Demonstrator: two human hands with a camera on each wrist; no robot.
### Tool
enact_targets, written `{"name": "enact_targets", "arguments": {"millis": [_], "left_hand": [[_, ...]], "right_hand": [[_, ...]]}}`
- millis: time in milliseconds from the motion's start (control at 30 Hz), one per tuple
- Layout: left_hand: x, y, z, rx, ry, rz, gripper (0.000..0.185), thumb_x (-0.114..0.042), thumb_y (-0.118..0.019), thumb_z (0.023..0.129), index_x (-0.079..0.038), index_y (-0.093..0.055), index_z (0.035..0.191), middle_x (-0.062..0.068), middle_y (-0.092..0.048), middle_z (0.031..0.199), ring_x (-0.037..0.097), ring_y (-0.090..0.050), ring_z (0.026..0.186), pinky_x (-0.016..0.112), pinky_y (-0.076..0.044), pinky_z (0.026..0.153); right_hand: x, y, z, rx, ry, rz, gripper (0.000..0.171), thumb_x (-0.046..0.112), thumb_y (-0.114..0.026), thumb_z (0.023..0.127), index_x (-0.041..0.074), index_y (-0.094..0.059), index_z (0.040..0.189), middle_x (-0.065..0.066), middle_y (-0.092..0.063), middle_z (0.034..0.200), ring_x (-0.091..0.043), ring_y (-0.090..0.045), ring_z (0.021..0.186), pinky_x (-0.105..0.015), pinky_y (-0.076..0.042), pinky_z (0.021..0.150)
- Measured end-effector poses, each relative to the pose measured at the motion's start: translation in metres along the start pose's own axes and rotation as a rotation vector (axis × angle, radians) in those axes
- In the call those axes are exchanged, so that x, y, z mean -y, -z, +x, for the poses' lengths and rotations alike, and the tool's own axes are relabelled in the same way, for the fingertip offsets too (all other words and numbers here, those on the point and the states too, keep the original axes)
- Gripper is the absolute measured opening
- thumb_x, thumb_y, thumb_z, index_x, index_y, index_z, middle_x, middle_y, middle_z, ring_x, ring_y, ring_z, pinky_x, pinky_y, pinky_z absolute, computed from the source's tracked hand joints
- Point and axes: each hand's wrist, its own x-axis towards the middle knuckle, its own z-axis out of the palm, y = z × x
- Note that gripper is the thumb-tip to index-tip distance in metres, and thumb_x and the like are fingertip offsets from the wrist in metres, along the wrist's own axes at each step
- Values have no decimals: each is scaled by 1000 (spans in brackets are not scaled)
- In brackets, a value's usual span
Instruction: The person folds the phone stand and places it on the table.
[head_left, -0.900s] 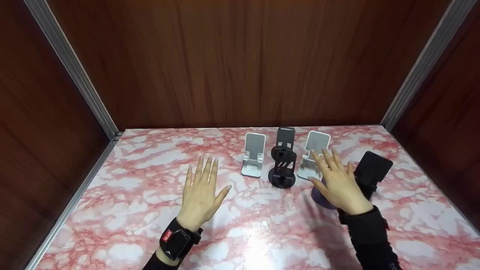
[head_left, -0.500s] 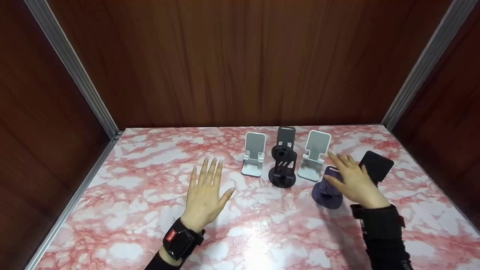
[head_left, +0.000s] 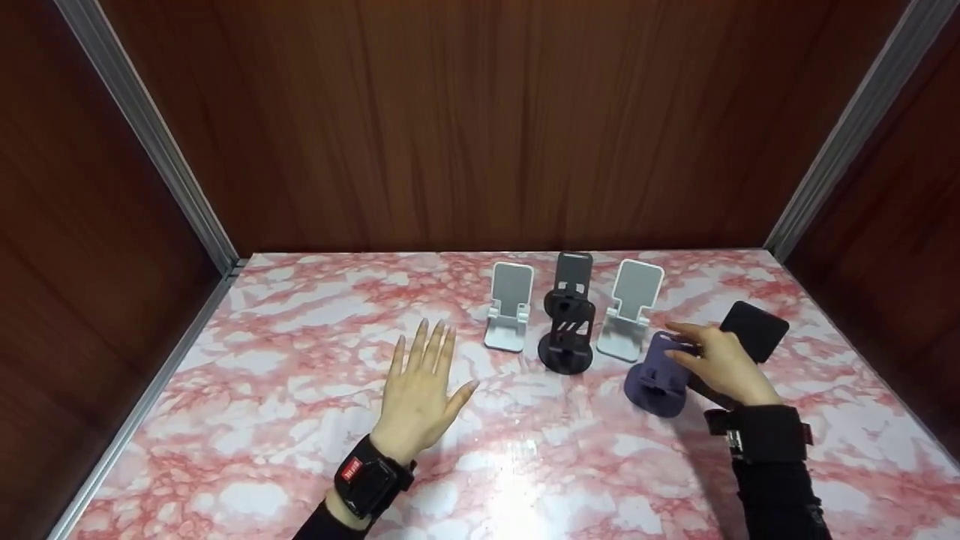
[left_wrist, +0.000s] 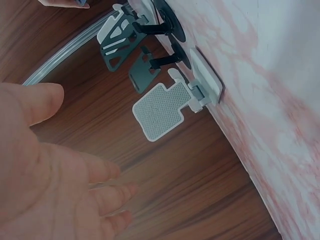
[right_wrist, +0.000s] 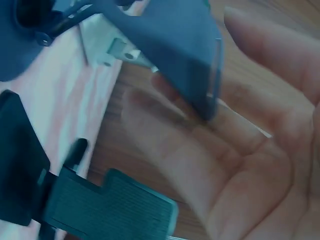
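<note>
On the pink marbled tabletop, the left hand lies flat with its fingers spread and straight, holding nothing; a black watch sits on that wrist. Just right of it, near the back wall, stand three phone stands in a row: a white stand, a black stand on a round base, and a second white stand, close beside one another but apart from the left hand. Further right and nearer the person, a purple stand rests on its round base. The right hand is at the purple stand's upper plate, fingers reaching over its top edge and thumb below; in the blurred right wrist view the plate lies against the fingers, so it seems to be loosely gripped rather than clamped. Just behind the right hand, a dark stand with a square plate stands tilted on the tabletop.
</note>
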Motion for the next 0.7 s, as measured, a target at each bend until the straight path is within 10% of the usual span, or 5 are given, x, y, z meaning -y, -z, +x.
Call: {"name": "enact_targets", "arguments": {"millis": [233,400,700], "left_hand": [[0,-2,0,15,-13,-24,74,-50,-47,99,0,-33,152,15,-30,161,36,-22,151,55,-17,123],[-1,-3,0,27,-23,-30,74,-49,-48,99,0,-34,152,16,-31,160,37,-24,150,56,-19,123],[-1,-5,-2,31,-36,-39,73,-48,-46,99,2,-35,151,18,-33,159,39,-26,149,57,-21,122]], "right_hand": [[-13,-3,2,-1,-105,178,33,6,-72,89,-7,-68,118,-28,-70,108,-16,-71,76,-20,-55,60],[-18,-3,1,45,-180,382,35,2,-68,91,-16,-62,120,-32,-70,104,7,-63,73,-18,-58,62],[-11,4,-1,65,-186,488,35,1,-66,92,-20,-60,118,-21,-73,99,4,-66,77,-20,-59,63]]}}
